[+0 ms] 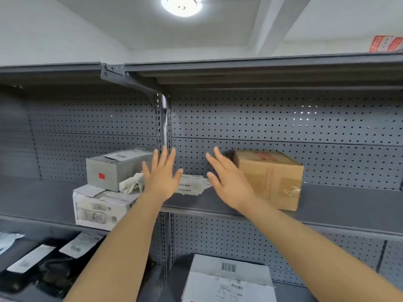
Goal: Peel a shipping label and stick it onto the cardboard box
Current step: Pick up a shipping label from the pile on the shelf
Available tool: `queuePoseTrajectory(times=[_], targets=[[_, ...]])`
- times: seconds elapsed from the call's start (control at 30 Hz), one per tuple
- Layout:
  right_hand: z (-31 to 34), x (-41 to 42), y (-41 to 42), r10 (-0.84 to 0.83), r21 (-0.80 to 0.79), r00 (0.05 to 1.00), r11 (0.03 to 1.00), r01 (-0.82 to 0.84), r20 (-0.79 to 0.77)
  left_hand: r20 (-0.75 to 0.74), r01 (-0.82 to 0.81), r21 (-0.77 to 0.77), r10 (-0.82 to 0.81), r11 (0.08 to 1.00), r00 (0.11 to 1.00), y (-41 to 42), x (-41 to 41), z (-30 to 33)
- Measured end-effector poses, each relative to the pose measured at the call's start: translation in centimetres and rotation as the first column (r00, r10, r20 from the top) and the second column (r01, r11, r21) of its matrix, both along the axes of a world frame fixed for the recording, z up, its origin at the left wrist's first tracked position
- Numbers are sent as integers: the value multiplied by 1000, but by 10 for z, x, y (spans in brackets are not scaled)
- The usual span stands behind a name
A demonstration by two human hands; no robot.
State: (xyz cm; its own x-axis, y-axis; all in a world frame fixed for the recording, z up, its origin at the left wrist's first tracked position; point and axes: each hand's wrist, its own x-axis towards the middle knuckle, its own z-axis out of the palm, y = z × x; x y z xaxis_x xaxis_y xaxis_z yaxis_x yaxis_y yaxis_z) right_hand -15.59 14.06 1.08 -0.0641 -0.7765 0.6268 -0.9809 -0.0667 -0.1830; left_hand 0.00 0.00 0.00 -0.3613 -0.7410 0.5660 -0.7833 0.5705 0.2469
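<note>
Head view shows the shipping labels [192, 184], a small loose pile of white printed sheets, lying flat on the grey shelf [340, 199] between the two raised hands. Just to their right, on the same shelf, sits the cardboard box [270, 177], brown, with red print on top and a clear tape patch on its near face. Both hands are spread flat with fingers apart and grasp nothing: the left hand [161, 175] hovers in front of the pile's left edge, the right hand [229, 179] in front of the box's left side. Left of the labels, a grey box [113, 168] rests on a white parcel [98, 205], with crumpled white paper [132, 184] beside it.
</note>
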Motion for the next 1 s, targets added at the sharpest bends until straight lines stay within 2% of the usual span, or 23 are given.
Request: queuePoseTrajectory(times=[0.07, 0.13, 0.2, 0.23, 0.33, 0.63, 0.8, 1.0], targets=[[-8, 2, -27, -9, 141, 994, 990, -6, 110, -5, 82, 168, -82, 982, 997, -15, -6, -4], [-19, 1, -51, -97, 289, 979, 956, 42, 178, -102, 188, 375, -161, 908, 982, -29, -14, -11], [-31, -4, -73, -145, 374, 971, 925, 65, 192, -152, 271, 492, -225, 827, 962, -38, -24, -22], [-37, -7, -82, -148, 390, 972, 918, 65, 185, -126, 287, 506, -260, 813, 957, -42, -28, -27], [-47, -11, -101, -175, 456, 969, 887, 78, 174, -75, 310, 504, -317, 806, 945, -54, -40, -38], [-63, -23, -135, -270, 561, 929, 823, 86, 254, 59, 240, 505, -311, 829, 949, -83, -55, -49], [-64, -24, -134, -257, 517, 910, 854, 56, 326, -3, 276, 343, -292, 898, 956, -80, -55, -53], [-61, -18, -123, -208, 393, 922, 917, 68, 327, 57, 261, 233, -281, 937, 958, -65, -45, -47]])
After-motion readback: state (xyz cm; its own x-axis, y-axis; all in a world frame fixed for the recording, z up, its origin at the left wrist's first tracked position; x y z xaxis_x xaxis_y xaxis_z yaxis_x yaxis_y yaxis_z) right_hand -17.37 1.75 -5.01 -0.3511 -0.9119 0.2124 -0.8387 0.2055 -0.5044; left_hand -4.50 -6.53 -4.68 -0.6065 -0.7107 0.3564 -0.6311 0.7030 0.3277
